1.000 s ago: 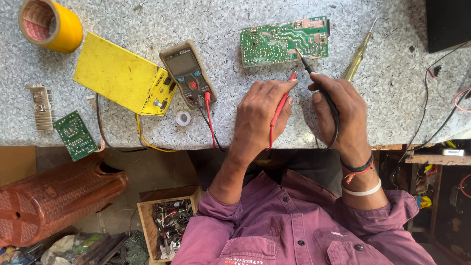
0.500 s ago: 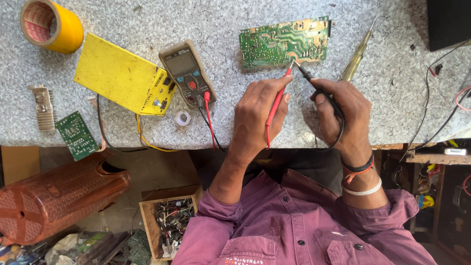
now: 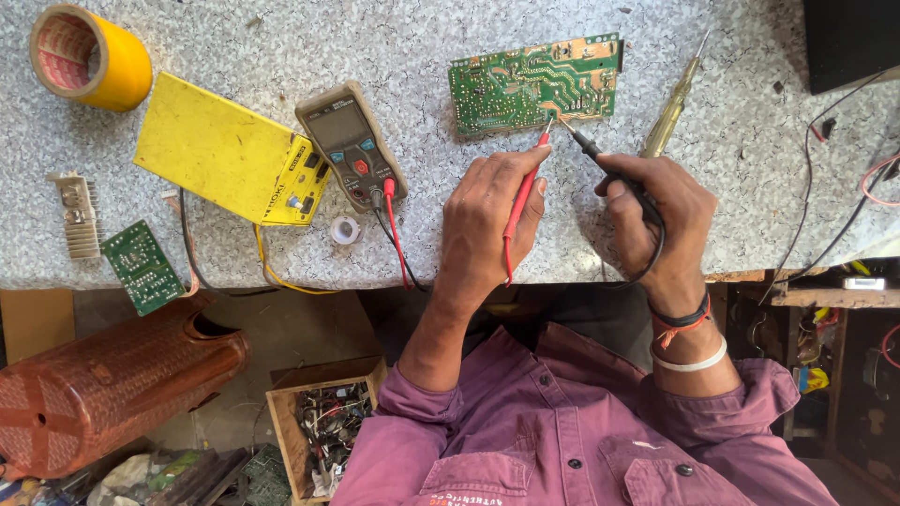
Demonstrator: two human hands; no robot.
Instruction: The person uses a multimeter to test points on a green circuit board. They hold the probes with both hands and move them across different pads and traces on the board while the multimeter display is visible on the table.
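Left grip [image 3: 487, 225] clenched on red probe [image 3: 521, 201], right grip [image 3: 656, 220] on black probe [image 3: 600, 159], tips touching green circuit board [image 3: 534, 84] on tabletop [image 3: 750, 187]

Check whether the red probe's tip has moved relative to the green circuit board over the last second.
Yes. The red probe tip has crept up to the green circuit board's lower edge, closer than before.

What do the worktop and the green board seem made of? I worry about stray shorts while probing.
The worktop looks like speckled grey stone or terrazzo, matt, judging by its fine flecks. The green circuit board looks like rigid laminate with a glossy green coating and pale metal traces. The left hand and right hand hold probes against it.
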